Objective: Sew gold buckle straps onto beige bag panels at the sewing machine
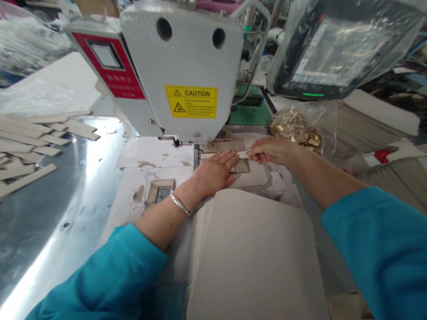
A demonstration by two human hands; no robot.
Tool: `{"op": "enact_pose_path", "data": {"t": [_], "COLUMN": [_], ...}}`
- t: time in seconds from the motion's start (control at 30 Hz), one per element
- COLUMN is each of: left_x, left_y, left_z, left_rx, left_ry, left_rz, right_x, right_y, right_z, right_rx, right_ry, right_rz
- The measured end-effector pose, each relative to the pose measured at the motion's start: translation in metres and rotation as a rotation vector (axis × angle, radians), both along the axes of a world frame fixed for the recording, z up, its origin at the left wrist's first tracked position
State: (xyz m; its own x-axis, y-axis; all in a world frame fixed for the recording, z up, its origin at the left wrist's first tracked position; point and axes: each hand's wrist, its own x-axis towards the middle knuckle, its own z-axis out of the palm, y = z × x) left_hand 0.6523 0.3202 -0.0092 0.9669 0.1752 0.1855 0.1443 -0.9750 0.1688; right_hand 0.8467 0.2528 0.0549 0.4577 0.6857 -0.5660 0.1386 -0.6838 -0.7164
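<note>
My left hand (215, 174) lies flat, fingers stretched out, pressing on a narrow light strip (243, 154) in a clamp frame (246, 167) below the sewing machine head (187, 62). At the right end of that strip, my right hand (271, 150) is closed in a pinch. A small shiny metal piece (248, 151) shows at its fingertips; its exact shape is too small to tell. Under the frame is a light leather panel (260, 175) with a rounded corner. A stack of pale grained leather pieces (256, 249) stands in front of my hands.
Loose cream strips (30, 138) are piled on the metal table (83, 186) at left. A plastic bag of gold-coloured hardware (295, 126) sits beyond my right wrist. A plastic-wrapped control screen (336, 53) hangs at upper right. An emergency stop box (108, 66) adjoins the machine head.
</note>
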Motion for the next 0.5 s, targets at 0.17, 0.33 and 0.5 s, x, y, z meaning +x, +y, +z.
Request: {"op": "enact_pose_path", "data": {"t": [0.17, 0.33, 0.5], "left_x": [0.0006, 0.0018, 0.0026], "left_y": [0.0006, 0.0017, 0.0009], "left_z": [-0.0020, -0.0038, -0.0033], "left_rx": [0.007, 0.016, 0.011], "left_ry": [-0.013, -0.022, -0.006], "left_rz": [-0.001, -0.009, 0.008], "right_x": [0.0003, -0.0038, -0.0085], "right_y": [0.0003, -0.0034, -0.0042], "right_z": [-0.0010, -0.0012, -0.0045], "right_rx": [0.001, 0.032, 0.028], "right_ry": [0.046, 0.039, -0.040], "right_rz": [-0.037, -0.075, -0.094]}}
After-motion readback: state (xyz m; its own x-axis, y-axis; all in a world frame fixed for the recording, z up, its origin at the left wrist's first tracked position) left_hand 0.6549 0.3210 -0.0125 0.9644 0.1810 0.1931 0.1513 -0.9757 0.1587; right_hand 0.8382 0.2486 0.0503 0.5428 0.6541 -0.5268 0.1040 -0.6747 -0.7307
